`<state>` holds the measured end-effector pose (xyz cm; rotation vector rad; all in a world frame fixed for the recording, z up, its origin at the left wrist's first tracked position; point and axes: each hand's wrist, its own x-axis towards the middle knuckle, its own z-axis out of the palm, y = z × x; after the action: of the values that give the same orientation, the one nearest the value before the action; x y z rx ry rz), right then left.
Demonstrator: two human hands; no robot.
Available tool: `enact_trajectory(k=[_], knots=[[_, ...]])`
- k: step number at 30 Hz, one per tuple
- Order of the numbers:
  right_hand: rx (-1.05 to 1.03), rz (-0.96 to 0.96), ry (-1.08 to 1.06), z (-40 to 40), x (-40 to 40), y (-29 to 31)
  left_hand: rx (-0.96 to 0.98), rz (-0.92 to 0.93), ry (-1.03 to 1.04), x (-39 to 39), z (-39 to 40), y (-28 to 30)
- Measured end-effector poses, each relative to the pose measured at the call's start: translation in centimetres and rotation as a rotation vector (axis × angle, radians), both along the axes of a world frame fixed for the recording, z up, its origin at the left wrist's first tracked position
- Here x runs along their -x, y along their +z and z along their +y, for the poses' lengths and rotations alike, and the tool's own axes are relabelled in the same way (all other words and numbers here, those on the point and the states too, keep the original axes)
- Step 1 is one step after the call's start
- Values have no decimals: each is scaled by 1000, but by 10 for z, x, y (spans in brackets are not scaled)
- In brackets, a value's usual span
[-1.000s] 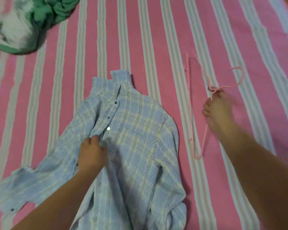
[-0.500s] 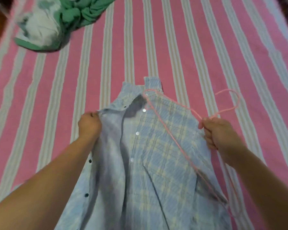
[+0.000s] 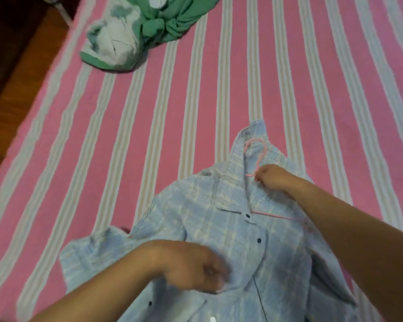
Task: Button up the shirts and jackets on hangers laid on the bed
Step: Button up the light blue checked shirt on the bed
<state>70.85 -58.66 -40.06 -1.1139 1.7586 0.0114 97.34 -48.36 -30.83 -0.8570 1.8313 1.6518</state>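
Note:
A light blue plaid shirt [image 3: 219, 217] lies front up on the pink striped bed [image 3: 149, 135], its placket unbuttoned and dark buttons showing. A thin pink hanger [image 3: 257, 151] sits inside it, the hook poking out at the collar and one arm showing across the right chest. My right hand [image 3: 271, 176] pinches the hanger's neck just below the collar. My left hand [image 3: 191, 267] is blurred and grips the left front panel near the placket, low on the shirt.
A crumpled green and white garment [image 3: 130, 33] lies at the bed's far left corner. Dark wooden floor [image 3: 12, 73] runs along the bed's left edge. Striped bedcover stretches beyond and to both sides of the shirt.
The hanger has gone from on top of the shirt to inside it, hook now at the collar. My left hand brought the left panel back over the shirt's front.

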Motion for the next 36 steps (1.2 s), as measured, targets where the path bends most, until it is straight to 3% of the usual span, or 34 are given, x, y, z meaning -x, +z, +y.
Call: enact_trajectory(k=[1,4,5,7,9,10,12,13,15,17,18,20,21,23,24,26,29,32,34,36], knots=[[22,29,-21,0,-1,-4,84,-45,68,-9,-6,-14],[99,1,-97,1,-3,-11,534,-229,698,-45,-43,-63],[105,-33,-115,1,-4,-12,641,-317,767,-61,-55,-80],[107,-79,-136,-1,-6,-12,641,-579,715,-97,-68,-112],[154,-19,-94,-5,-6,-15,484,-799,659,-132,-63,-137],[187,39,-68,-7,-6,-19,443,-839,539,-143,-53,-141],[199,116,-62,-10,-13,-27,547,-834,80,-160,-20,-136],[183,124,-72,-12,-18,-31,566,-815,-48,-166,-1,-129],[166,115,-68,-18,-33,-33,650,-911,11,-178,12,-98],[185,95,-96,-30,-43,-31,772,-946,327,-214,-7,-91],[203,74,-129,-38,-48,-29,839,-1081,441,-254,-32,-105],[239,23,-184,-54,-58,-26,1011,-1084,640,-396,-89,-203],[243,-3,-183,-61,-64,-24,1026,-1078,691,-431,-120,-218],[215,-24,-103,-72,-83,-24,972,-1020,772,-404,-143,-192],[200,-26,-46,-76,-93,-25,1006,-1032,700,-341,-151,-158],[190,-3,54,-84,-109,-28,1049,-719,535,-209,-161,-95],[233,-27,-2,-88,-116,-34,986,-296,423,-109,-188,-108],[253,-175,-71,-83,-105,-32,805,-132,319,-52,-201,-125],[240,-263,-105,-84,-89,-28,828,-59,312,-38,-194,-121],[308,-138,-33,-91,-64,-27,825,-3,376,-46,-180,-118]])
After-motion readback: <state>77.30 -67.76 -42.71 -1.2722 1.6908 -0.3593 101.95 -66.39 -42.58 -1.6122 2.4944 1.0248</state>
